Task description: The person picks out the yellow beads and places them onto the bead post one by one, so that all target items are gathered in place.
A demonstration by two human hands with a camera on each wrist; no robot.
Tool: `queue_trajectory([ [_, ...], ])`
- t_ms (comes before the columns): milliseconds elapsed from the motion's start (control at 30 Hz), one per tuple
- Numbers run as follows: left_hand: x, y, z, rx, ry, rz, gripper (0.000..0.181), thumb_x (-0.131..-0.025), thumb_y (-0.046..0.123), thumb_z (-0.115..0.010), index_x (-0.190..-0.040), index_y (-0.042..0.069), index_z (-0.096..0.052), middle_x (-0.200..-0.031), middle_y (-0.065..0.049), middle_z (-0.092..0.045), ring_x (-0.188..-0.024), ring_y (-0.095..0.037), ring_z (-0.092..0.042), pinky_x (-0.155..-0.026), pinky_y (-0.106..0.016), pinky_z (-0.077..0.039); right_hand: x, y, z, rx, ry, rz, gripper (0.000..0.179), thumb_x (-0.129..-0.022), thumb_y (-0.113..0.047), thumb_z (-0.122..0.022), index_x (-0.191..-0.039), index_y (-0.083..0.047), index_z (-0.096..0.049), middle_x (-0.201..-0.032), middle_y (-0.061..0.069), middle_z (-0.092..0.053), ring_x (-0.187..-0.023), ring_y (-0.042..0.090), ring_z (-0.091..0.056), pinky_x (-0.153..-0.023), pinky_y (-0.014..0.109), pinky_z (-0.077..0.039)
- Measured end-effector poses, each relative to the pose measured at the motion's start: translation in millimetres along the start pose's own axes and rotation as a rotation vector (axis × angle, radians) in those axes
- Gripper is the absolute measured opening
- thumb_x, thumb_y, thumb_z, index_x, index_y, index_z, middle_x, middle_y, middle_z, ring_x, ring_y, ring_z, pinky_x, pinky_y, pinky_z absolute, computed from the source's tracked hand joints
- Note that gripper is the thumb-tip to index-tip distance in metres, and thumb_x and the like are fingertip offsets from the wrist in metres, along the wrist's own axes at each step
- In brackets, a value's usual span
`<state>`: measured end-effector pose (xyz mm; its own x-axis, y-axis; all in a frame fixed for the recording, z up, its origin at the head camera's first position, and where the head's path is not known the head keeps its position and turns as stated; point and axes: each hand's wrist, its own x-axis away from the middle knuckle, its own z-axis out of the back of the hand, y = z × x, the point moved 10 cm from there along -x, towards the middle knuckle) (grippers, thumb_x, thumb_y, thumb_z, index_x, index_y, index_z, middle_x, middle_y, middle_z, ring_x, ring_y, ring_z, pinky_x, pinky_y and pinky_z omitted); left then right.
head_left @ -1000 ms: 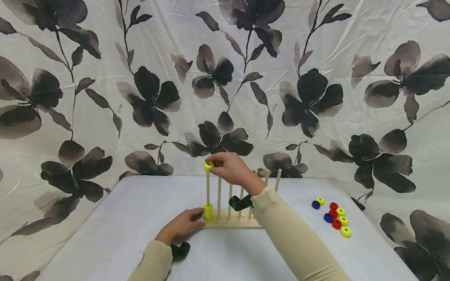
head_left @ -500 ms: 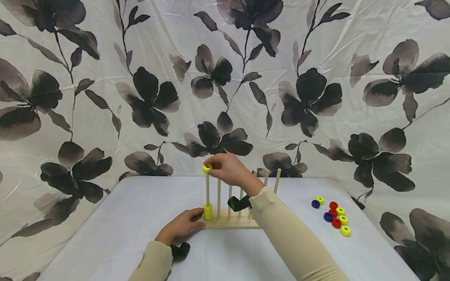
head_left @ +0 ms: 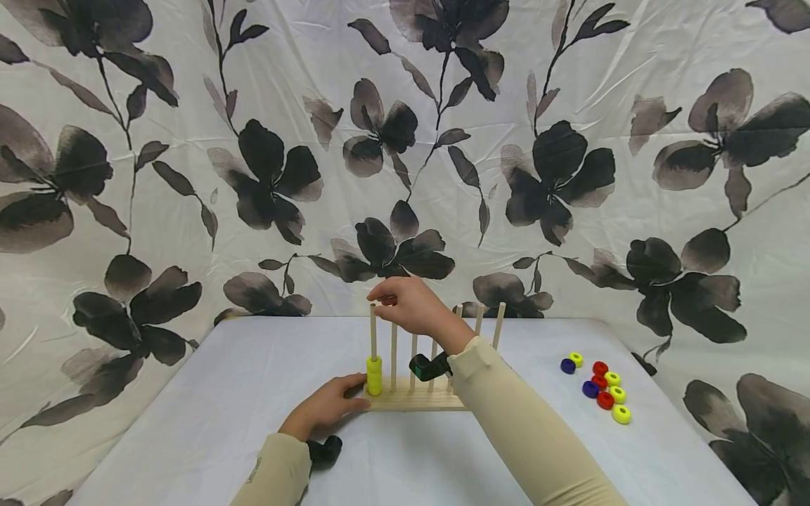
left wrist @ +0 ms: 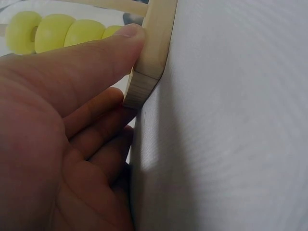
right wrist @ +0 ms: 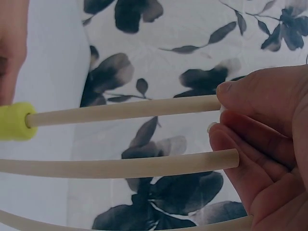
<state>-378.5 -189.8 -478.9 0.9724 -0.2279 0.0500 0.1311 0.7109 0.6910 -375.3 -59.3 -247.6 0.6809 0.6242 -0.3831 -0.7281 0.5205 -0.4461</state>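
Note:
A wooden peg stand (head_left: pixel 414 402) with a row of upright dowels sits on the table. Several yellow beads (head_left: pixel 374 377) are stacked at the bottom of its leftmost dowel (right wrist: pixel 120 111). My left hand (head_left: pixel 325 406) holds the left end of the base, its thumb (left wrist: pixel 110 50) along one face and its fingers by the end, as the left wrist view shows. My right hand (head_left: pixel 411 306) is at the top of the leftmost dowel, thumb and fingertips right beside the tip. Nothing is held between them. Part of the other dowels is hidden behind the right hand and sleeve.
On the table's right side lie loose beads: yellow ones (head_left: pixel 621 414), red ones (head_left: pixel 605 400) and blue ones (head_left: pixel 590 389). A floral cloth (head_left: pixel 272 176) hangs behind the white table (head_left: pixel 221 393). Each wrist wears a black camera.
My right hand has let go of a yellow bead, which has dropped down the leftmost dowel onto the stack. The right hand remains near the dowel's top; the left hand has not moved.

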Motion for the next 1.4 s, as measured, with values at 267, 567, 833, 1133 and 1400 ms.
queue_trajectory([
  [267,-1.3,-0.1,-0.4,0.006,0.004,-0.015,0.063,-0.086,0.036,-0.072,-0.141,0.012,-0.051,-0.147,-0.012,-0.049,-0.140,-0.036,-0.038,-0.114,-0.058,-0.031,1.2,-1.5,0.9,0.002,0.003,0.029,0.024,-0.093,-0.017,-0.063,-0.116,-0.013,-0.070,-0.116,0.001,-0.070,-0.106,0.016,-0.067,-0.092,0.029,-0.056],
  [567,-0.7,1.2,-3.8,0.006,0.001,-0.004,0.061,-0.088,0.034,-0.070,-0.141,0.013,-0.050,-0.148,-0.011,-0.048,-0.141,-0.036,-0.038,-0.114,-0.058,-0.031,6.5,2.1,8.9,0.048,0.017,0.056,0.025,-0.095,-0.020,-0.061,-0.118,-0.013,-0.069,-0.119,0.000,-0.068,-0.108,0.018,-0.065,-0.094,0.033,-0.054],
  [833,-1.1,-0.8,-4.2,-0.002,0.004,0.014,0.060,-0.088,0.034,-0.071,-0.141,0.015,-0.051,-0.149,-0.011,-0.047,-0.141,-0.037,-0.037,-0.114,-0.058,-0.030,16.2,6.2,25.2,0.069,0.051,0.067,0.023,-0.096,-0.020,-0.061,-0.116,-0.016,-0.070,-0.116,-0.002,-0.068,-0.105,0.014,-0.066,-0.092,0.031,-0.055],
  [1133,0.5,0.1,-4.0,0.016,-0.009,0.014,0.068,-0.083,0.039,-0.074,-0.142,0.014,-0.050,-0.150,-0.011,-0.046,-0.142,-0.037,-0.036,-0.115,-0.058,-0.030,29.2,14.4,44.6,0.054,0.074,0.093,0.020,-0.095,-0.018,-0.063,-0.113,-0.014,-0.070,-0.113,0.001,-0.068,-0.106,0.020,-0.065,-0.095,0.035,-0.055],
  [1400,0.2,1.6,-3.9,0.003,-0.003,0.006,0.066,-0.084,0.038,-0.074,-0.142,0.013,-0.050,-0.149,-0.011,-0.046,-0.142,-0.037,-0.036,-0.115,-0.057,-0.030,42.8,26.4,67.0,0.041,0.113,0.071,0.023,-0.095,-0.017,-0.061,-0.115,-0.012,-0.070,-0.119,0.004,-0.067,-0.110,0.026,-0.065,-0.097,0.038,-0.054],
])
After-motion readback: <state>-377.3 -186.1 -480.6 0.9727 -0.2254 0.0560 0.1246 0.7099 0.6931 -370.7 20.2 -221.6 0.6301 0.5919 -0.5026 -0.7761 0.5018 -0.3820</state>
